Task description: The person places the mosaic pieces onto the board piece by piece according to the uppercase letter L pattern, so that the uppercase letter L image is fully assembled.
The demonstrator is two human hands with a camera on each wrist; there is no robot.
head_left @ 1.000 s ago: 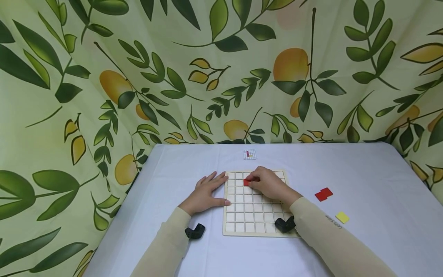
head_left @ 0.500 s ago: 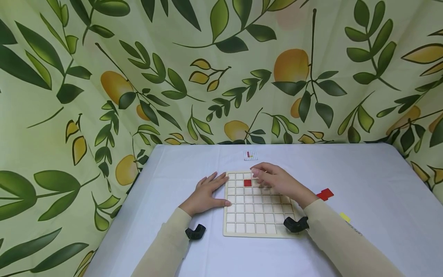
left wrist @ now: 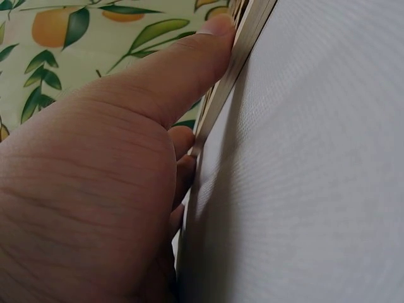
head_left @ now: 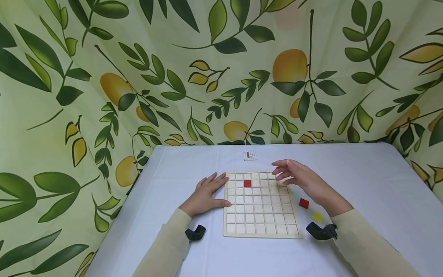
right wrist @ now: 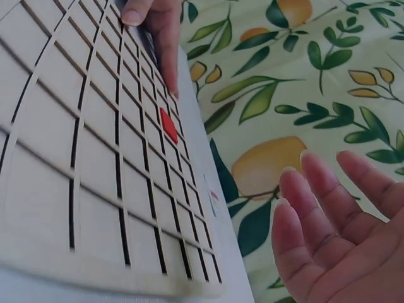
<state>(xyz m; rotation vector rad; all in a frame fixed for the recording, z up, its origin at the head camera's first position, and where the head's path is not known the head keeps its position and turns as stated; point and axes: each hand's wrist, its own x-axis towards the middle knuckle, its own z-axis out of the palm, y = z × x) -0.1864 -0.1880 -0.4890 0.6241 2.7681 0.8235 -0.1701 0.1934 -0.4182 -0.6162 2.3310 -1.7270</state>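
Observation:
A pale wooden grid board [head_left: 261, 207] lies on the white table, with one red square tile [head_left: 247, 183] in a cell of its second row from the back. My left hand [head_left: 206, 195] rests with fingers spread along the board's left edge; in the left wrist view the thumb [left wrist: 189, 60] touches the rim. Over the board's back right corner hovers my right hand [head_left: 304, 179], fingers loosely extended and holding nothing. The right wrist view shows those fingers [right wrist: 322, 218] apart from the board. Right of the board lie a red tile [head_left: 304, 203] and a yellow tile [head_left: 317, 216], partly beside the right wrist.
Behind the board lies a small printed grid card [head_left: 250, 155] with red and yellow marks. A black wrist device [head_left: 195, 232] is on the left wrist, another [head_left: 322, 231] on the right. A leaf-and-fruit patterned curtain [head_left: 207, 77] hangs behind the table [head_left: 180, 161].
My right hand has let go of the red tile in the grid cell and moved right, off toward the board's back right corner. The left hand has stayed in place.

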